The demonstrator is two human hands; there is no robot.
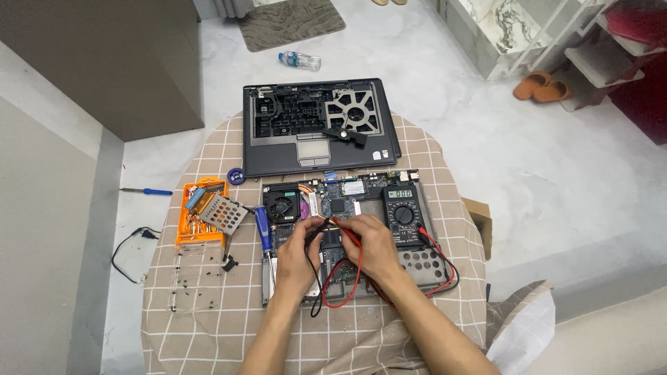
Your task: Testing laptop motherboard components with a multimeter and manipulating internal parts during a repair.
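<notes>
Both forearms rise from six o'clock onto the checked tablecloth (208, 333). Out at nine o'clock sits an orange screwdriver kit (201, 212), with a blue-handled screwdriver (262, 228) just right of it. At centre, the left hand (295, 255) pinches the black probe (316, 226) and the right hand (368, 243) pinches the red probe (345, 232), both tips down on the opened laptop base (347, 236). Toward three o'clock a black multimeter (403, 214) rests on that base. At twelve o'clock lies the removed laptop cover (319, 128).
</notes>
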